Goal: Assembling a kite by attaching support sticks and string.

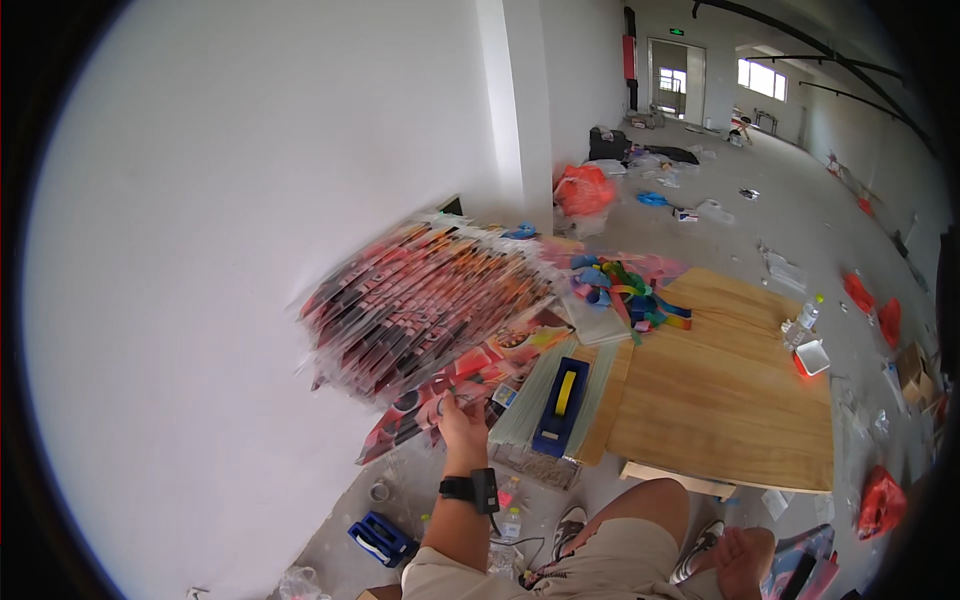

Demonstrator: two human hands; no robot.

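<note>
My left hand (461,420), with a black strapped device on its wrist, is closed on the edge of a red printed plastic sheet (480,376). Beyond it spreads a big overlapping stack of clear-wrapped printed sheets (420,300) in red, orange and black, somewhat blurred. Right of this hand a blue tape dispenser (560,405) with a yellow roll lies on a bundle of thin pale strips (510,408). Down by my right knee, my right hand (740,560) rests with fingers stretched and nothing visible in it.
A wooden board table (725,385) stands ahead, with multicoloured ribbons (630,295) at its far left corner. A white container (812,357) and bottle (808,312) are past its right edge. Another blue dispenser (382,538) sits on the floor. Red bags (882,503) and scraps litter the right side.
</note>
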